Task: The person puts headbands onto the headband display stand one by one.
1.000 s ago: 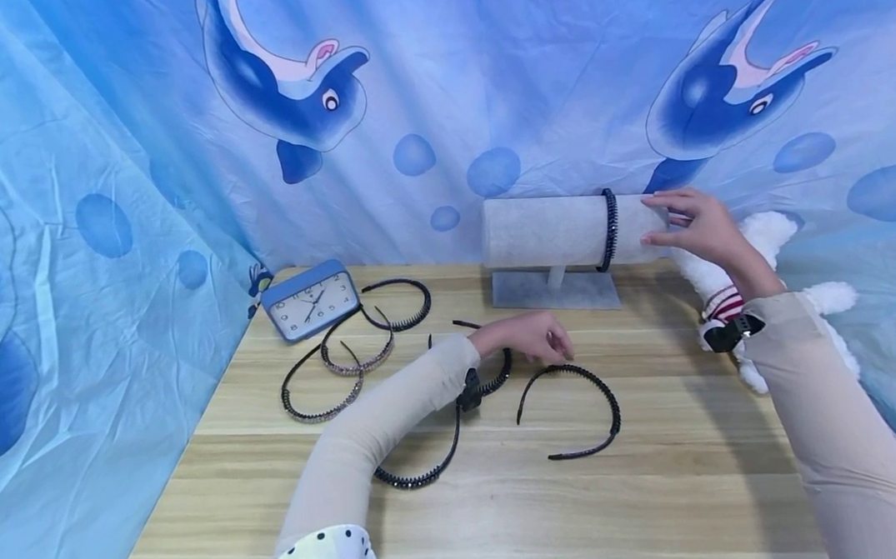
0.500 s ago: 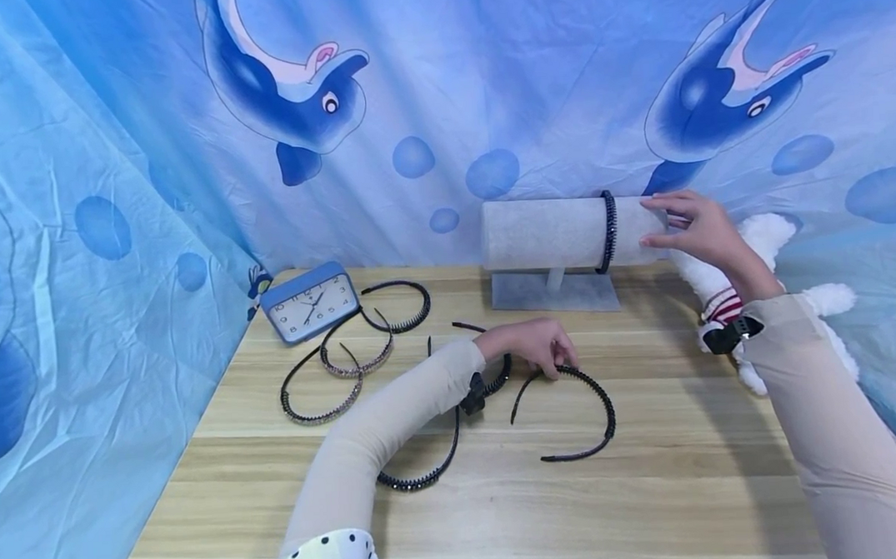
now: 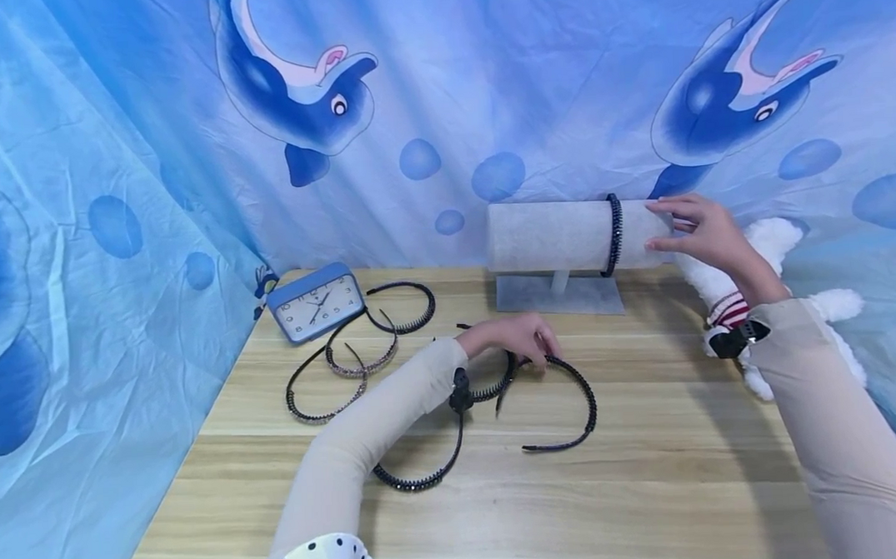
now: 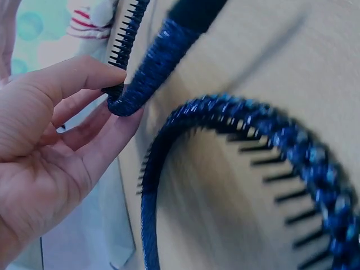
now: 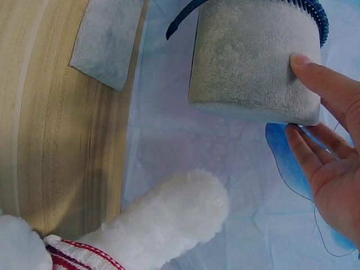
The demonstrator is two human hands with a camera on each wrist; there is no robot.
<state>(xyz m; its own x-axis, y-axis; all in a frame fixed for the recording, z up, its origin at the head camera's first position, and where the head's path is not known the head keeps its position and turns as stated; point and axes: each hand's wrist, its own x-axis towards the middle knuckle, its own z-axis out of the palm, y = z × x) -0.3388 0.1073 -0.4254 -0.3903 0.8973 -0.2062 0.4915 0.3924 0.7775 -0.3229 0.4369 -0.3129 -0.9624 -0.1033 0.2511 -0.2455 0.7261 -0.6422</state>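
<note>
Between thumb and fingers, my left hand (image 3: 521, 336) pinches a dark toothed headband (image 3: 586, 390) near the middle of the table. The left wrist view has this headband's blue wrapped band (image 4: 160, 64) at the fingertips, with another beaded headband (image 4: 332, 185) large in front. At the back right, my right hand (image 3: 704, 231) grips the right end of a grey cylindrical display stand (image 3: 551, 235). Its thumb presses the plush side, its fingers at the end face, as the right wrist view shows. One dark headband (image 3: 615, 235) is hung around the cylinder near that hand.
Two dark headbands, one behind (image 3: 490, 392) and one in front (image 3: 415, 484), lie around the left forearm. Several more (image 3: 315, 417) overlap at the left beside a blue clock (image 3: 316, 306). A white plush toy (image 3: 772, 240) sits by the right wrist. A blue dolphin curtain (image 3: 439, 80) stands behind.
My left hand has come down onto the headband, taken hold of it and drawn it a little to the left. The right hand stays on the display stand's end.
</note>
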